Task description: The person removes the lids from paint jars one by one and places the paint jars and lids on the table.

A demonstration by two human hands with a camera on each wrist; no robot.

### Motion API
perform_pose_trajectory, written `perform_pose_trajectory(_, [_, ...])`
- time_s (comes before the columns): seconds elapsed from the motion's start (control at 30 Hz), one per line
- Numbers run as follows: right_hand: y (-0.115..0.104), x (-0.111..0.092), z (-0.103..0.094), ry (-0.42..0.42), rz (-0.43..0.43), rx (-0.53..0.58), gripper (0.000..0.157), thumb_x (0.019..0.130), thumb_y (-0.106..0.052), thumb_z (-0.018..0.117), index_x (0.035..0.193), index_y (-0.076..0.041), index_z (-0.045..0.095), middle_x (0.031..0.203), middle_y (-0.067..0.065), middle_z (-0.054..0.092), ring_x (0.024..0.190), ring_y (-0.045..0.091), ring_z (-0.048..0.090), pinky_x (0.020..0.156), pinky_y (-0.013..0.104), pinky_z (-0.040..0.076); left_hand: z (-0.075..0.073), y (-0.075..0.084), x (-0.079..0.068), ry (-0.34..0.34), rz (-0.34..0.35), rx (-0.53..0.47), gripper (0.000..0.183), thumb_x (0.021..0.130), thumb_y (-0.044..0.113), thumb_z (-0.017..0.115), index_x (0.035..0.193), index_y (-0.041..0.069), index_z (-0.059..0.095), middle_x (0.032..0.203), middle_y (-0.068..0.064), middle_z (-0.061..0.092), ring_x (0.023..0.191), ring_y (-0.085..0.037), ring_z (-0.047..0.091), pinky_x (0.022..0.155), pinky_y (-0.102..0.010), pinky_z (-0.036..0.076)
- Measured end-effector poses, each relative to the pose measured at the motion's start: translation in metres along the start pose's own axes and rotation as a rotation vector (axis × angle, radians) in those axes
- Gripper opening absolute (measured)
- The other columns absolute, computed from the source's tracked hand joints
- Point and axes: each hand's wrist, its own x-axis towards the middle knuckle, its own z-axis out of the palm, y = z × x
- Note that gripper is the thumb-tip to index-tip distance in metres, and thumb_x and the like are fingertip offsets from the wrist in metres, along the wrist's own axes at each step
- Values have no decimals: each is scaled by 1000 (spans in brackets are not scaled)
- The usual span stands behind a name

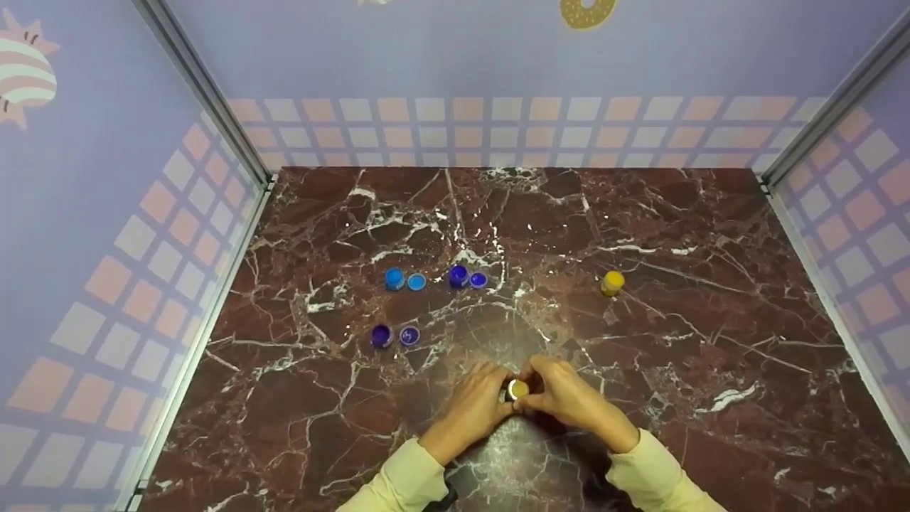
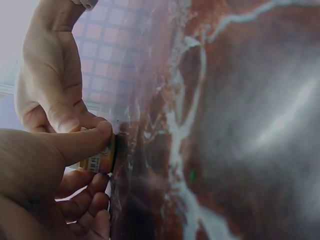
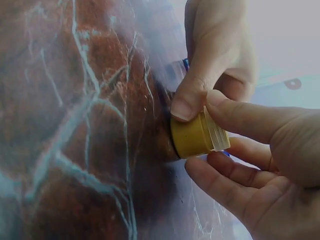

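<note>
A small yellow paint jar (image 1: 518,389) with a ribbed translucent lid (image 3: 218,133) stands at the front middle of the table, between both hands. My left hand (image 1: 478,400) grips the jar's body, its thumb (image 3: 187,102) against the yellow side. The right hand (image 1: 569,395) pinches the lid between thumb and fingers. A printed label (image 2: 97,162) shows on the jar in the left wrist view. The lid sits on the jar; whether it is loose I cannot tell.
Farther back stand a light blue paint jar (image 1: 394,279) and a dark blue one (image 1: 458,276), with round lids (image 1: 416,281) beside them. Nearer, a purple jar (image 1: 381,336) has its lid (image 1: 409,336) alongside. Another yellow jar (image 1: 613,283) stands at right. Patterned walls enclose the marbled table (image 1: 711,299).
</note>
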Motion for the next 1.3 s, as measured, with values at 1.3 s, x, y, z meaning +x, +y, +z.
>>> perform_pose_trajectory(1.3, [-12, -2, -1, -12, -511, -447, 35, 73, 9, 76, 104, -9, 74, 110, 1, 67, 98, 17, 60, 87, 29, 53, -1, -10, 12, -54, 67, -69, 37, 78, 27, 90, 104, 9, 69, 102, 1, 68, 96, -18, 63, 88, -34, 52])
